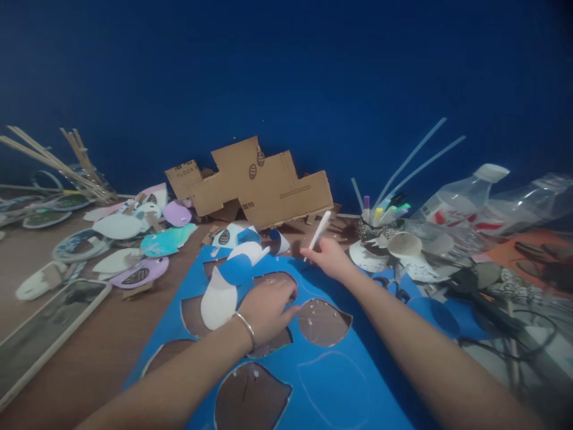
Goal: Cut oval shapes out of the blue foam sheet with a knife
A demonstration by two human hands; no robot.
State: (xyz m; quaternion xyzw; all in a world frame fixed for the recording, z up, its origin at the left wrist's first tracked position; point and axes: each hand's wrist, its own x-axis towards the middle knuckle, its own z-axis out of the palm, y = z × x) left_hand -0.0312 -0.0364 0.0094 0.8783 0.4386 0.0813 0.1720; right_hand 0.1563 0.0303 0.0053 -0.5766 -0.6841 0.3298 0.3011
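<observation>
Blue card, a big sheet (pixel 340 382) of it with rounded leaf-like holes cut out so the brown table (pixel 102 352) shows through, lies flat before us. Faint outlines are drawn on its uncut part. Our left hand (pixel 267 310) presses palm down on the sheet, fingers spread and gripping nothing, a thin bangle (pixel 246 328) at the wrist. Just beside it lies a curled white and blue cut-out (pixel 224 292). Our right hand (pixel 329 258) rests at the sheet's far edge, closed around a white pen (pixel 319 232) that tilts up and away. Beyond stand a cardboard piece (pixel 255 182) against the dark blue wall (pixel 286 65) and a cup of markers (pixel 380 224) (colours hard to tell). Painted paper shapes (pixel 134 245) lie scattered to the left, plastic bottles (pixel 461 203) to the right.
</observation>
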